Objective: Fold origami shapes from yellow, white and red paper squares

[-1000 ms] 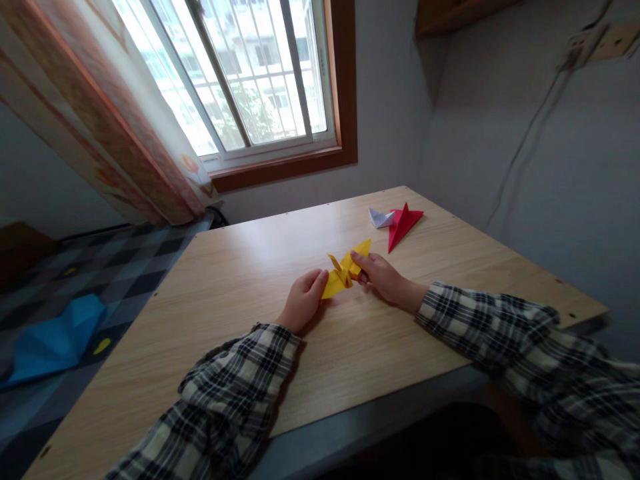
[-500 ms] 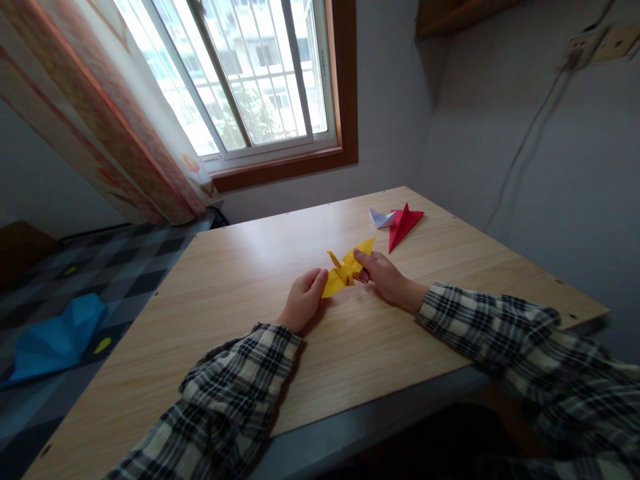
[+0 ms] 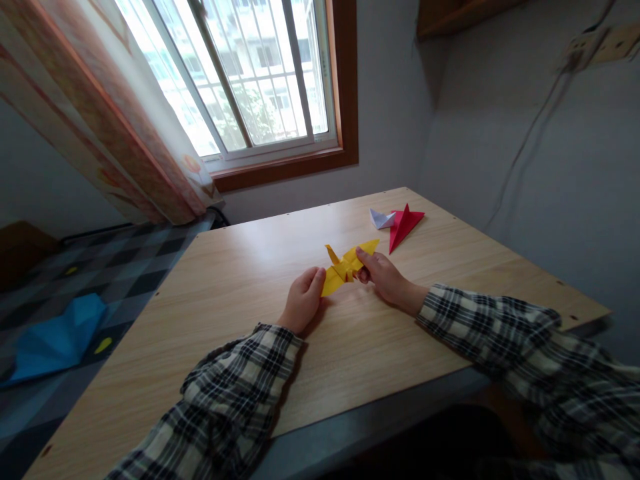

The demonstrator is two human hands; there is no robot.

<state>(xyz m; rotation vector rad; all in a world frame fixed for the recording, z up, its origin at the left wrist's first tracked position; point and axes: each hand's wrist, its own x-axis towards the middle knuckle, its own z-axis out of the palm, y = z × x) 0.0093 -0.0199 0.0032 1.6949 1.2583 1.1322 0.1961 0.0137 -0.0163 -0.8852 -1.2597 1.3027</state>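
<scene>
Step in hand, by appearance: shaping a yellow paper crane at frame centre, just above the desk. Left hand pinched on the lower-left wing; right hand pinched on the right wing, exact contact unclear. Next: gentle, even pull outward. No containers visible.
</scene>
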